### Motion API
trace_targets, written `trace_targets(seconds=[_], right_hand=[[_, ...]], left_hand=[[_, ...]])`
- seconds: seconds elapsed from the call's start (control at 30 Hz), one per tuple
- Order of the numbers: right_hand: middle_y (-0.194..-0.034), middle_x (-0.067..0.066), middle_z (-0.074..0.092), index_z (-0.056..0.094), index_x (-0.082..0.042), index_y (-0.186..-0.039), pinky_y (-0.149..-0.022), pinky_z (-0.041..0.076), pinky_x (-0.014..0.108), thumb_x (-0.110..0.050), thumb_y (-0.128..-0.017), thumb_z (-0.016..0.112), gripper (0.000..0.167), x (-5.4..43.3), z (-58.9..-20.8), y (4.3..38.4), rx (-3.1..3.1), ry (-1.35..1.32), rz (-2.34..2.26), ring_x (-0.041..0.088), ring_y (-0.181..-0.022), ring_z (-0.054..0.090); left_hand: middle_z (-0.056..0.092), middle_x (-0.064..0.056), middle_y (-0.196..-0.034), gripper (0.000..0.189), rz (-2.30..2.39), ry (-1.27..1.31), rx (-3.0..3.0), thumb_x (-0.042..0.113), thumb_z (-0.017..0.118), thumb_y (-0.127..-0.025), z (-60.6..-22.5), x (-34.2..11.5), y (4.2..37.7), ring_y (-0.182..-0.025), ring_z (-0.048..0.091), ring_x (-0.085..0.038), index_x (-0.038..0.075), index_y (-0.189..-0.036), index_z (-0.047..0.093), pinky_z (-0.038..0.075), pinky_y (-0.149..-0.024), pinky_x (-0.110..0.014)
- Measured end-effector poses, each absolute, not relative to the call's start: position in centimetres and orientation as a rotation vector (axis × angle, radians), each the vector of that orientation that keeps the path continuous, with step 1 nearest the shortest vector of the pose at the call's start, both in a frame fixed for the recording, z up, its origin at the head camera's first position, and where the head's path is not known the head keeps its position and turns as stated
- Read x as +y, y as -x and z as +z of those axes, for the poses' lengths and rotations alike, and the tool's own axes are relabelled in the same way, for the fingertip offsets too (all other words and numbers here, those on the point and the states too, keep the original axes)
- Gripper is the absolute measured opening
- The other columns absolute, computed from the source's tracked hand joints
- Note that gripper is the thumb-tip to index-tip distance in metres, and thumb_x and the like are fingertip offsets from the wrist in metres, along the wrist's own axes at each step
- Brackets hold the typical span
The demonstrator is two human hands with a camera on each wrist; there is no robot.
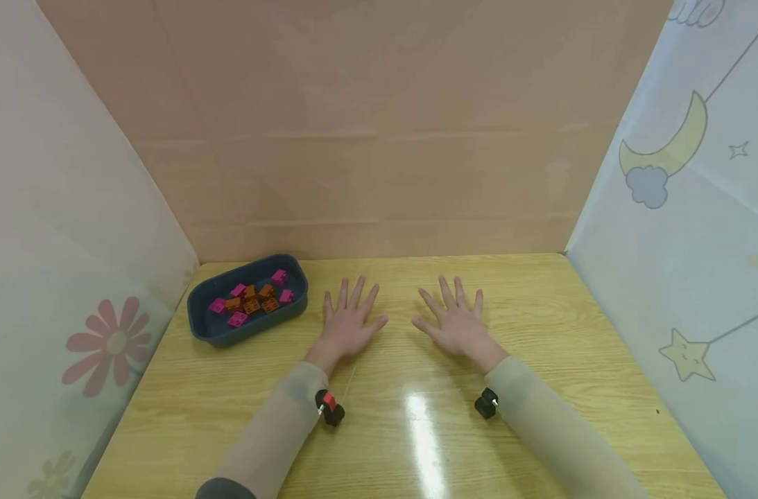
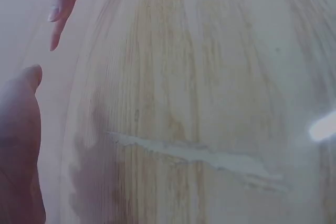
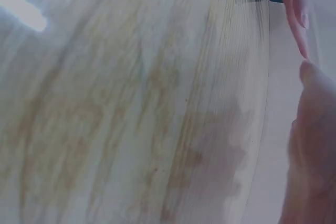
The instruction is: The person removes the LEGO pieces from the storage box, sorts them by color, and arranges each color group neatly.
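Left hand: the left hand (image 1: 349, 329) is released, back upward, fingers straight and fanned; its own wrist view cuts it off at the left edge, so mostly thumb side shows
Right hand: the right hand (image 1: 458, 329) is likewise released and spread, just across from the other; in its own wrist view the right edge crops it
Hard to tell: whether either palm touches the tabletop (image 1: 541, 333); whose fingertips enter at the top of each wrist view
Sleeves: pale sleeves (image 1: 272, 430) cover both forearms; the bottom of the head view cuts off the arms
Pale streak: a ragged pale streak (image 2: 210, 158) crosses the wood in the left wrist view (scuff or tear, I cannot tell); glare washes out a patch nearby
Tray: the tray (image 1: 247, 337) stands on the tabletop beside the left hand, at the far left; dark blue, oblong, rounded corners, set askew; only a corner enters the right wrist view
Blocks: pink blocks (image 1: 238, 319) and orange blocks (image 1: 270, 305) lie loose inside the tray, small and studded; some sit so close together that their edges are hard to separate
Backdrop: a creased brown sheet (image 1: 379, 173) rises behind the tabletop
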State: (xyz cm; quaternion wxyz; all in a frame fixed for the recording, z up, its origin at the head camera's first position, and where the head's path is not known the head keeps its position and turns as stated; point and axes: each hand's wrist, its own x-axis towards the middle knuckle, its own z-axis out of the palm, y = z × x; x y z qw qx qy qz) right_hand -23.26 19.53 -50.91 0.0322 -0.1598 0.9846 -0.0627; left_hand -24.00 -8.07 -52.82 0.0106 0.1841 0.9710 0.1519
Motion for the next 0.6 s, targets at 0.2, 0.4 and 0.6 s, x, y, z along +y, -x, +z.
trace_targets(seconds=[0.2, 0.4, 0.6], right_hand=[[-0.178, 0.018, 0.009, 0.028, -0.034, -0.172, -0.121, 0.008, 0.080, -0.073, -0.108, 0.033, 0.075, 19.6, -50.8, 23.4, 3.036, 0.560, -0.326, 0.044, -0.163, 0.002], [-0.172, 0.021, 0.030, 0.046, -0.020, -0.165, -0.122, 0.026, 0.072, -0.065, -0.110, 0.042, 0.071, 19.9, -50.1, 23.2, 3.032, 0.626, -0.401, 0.045, -0.160, 0.022], [-0.165, 0.018, 0.045, 0.058, -0.016, -0.156, -0.120, 0.036, 0.064, -0.053, -0.110, 0.053, 0.059, 20.2, -49.8, 23.0, 3.044, 0.681, -0.488, 0.041, -0.155, 0.037]], left_hand=[[0.012, -0.011, -0.179, 0.074, 0.590, -0.645, 3.052, 0.060, 0.045, -0.110, -52.2, -8.6, 23.8, -0.163, 0.009, -0.042, 0.023, -0.172, 0.029, 0.011, -0.122, -0.077], [0.034, -0.015, -0.172, 0.067, 0.753, -0.738, 3.024, 0.051, 0.051, -0.111, -51.0, -10.1, 23.2, -0.157, 0.033, -0.039, 0.012, -0.165, 0.044, 0.025, -0.125, -0.067], [0.054, -0.018, -0.157, 0.056, 0.953, -0.793, 3.018, 0.039, 0.058, -0.111, -49.8, -12.4, 22.5, -0.144, 0.053, -0.037, 0.003, -0.155, 0.057, 0.040, -0.120, -0.054]])
